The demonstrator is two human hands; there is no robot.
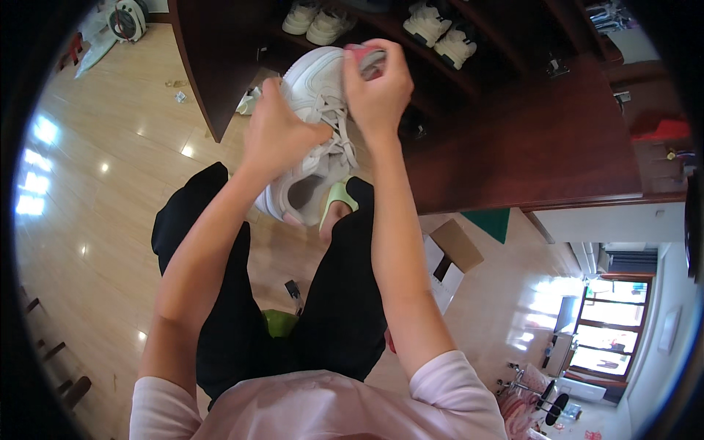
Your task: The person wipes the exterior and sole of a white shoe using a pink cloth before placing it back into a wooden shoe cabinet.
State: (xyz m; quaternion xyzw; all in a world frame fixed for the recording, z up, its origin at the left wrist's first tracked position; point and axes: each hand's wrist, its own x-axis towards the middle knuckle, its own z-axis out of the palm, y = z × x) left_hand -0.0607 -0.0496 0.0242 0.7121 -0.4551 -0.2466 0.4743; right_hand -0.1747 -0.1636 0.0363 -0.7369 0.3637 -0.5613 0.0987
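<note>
White lace-up sneakers (312, 81) are held up in front of the shoe cabinet; they look like two pressed together, heel to toe, though their overlap hides where one ends. My left hand (282, 136) is closed around the near side, its thumb lying across the laces. My right hand (380, 92) grips the upper right end, where a red and grey part (364, 57) shows between thumb and fingers. A dark shoe opening (304, 192) faces me at the lower end, above my knees.
The dark wooden cabinet's left door (209, 66) and right door (528, 139) stand ajar. White shoes (319, 22) and another pair (440, 33) sit on its shelves. My foot wears a green slipper (338, 196). An opened cardboard box (456, 246) lies on the floor at right.
</note>
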